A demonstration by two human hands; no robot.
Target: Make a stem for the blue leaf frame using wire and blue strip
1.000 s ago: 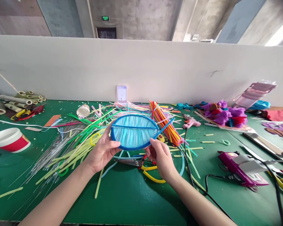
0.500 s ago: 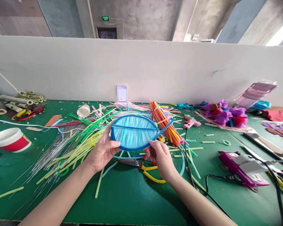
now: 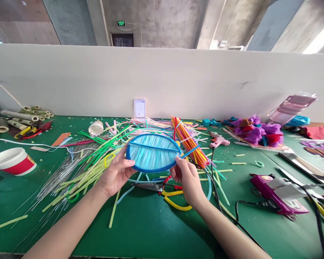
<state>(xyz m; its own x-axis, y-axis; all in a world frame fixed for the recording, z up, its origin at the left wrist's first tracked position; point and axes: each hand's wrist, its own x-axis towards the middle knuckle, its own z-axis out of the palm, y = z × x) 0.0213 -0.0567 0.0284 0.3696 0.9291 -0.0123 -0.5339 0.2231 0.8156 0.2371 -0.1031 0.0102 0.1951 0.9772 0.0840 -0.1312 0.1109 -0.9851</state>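
Head view: your left grip (image 3: pixel 116 175) and right grip (image 3: pixel 187 180) hold opposite ends of the blue panel (image 3: pixel 153 157). Pinch its rim (image 3: pixel 128 154) lightly.

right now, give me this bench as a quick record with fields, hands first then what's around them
left hand: holds the left edge of the blue leaf-shaped piece, thumb in front
right hand: fingertips at the right end of the blue leaf-shaped piece, near a projecting blue strip
left hand position: left of the piece
below piece: yellow-handled scissors, on the green tabletop
behind right hand: orange pipe-cleaner bundle
right side: pink glue gun, purple power strip
far left: red-and-white paper cup
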